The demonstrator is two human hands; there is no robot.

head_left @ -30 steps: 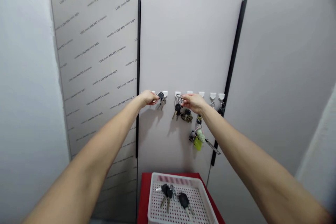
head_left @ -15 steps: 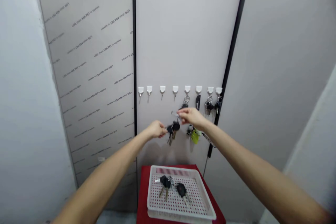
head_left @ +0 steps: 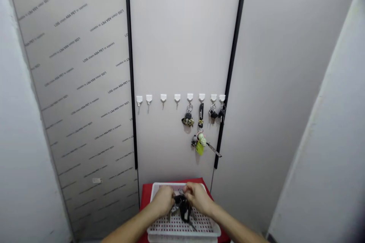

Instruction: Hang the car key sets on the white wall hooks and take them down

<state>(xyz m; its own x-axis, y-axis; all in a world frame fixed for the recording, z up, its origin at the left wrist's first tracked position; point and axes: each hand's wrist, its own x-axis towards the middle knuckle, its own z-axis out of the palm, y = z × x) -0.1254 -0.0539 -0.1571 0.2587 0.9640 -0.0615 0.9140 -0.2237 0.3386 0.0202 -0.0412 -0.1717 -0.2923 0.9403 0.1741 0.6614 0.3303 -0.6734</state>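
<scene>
Both hands are low, over the white perforated plastic basket (head_left: 184, 232). My left hand (head_left: 163, 200) is closed at the left side of a bunch of black-headed keys (head_left: 180, 199), with its fingertips partly hidden. My right hand (head_left: 198, 196) pinches the upper right part of the same bunch, near its ring. Just below, another black-headed key (head_left: 185, 212) lies on the basket floor. Where the bunch ends and the keys in the basket begin is hard to make out.
A row of white hooks (head_left: 177, 98) runs across the pale panel. The right-hand ones carry keys with a gold and black charm (head_left: 188, 120), a black strap (head_left: 201, 115) with a yellow-green tag, and two key bunches (head_left: 213, 114). The basket stands on a red surface (head_left: 146, 193).
Both hands have come down from in front of the hooks to the basket, bringing the bunch of keys with them. The view has shifted, so the hooks appear farther left.
</scene>
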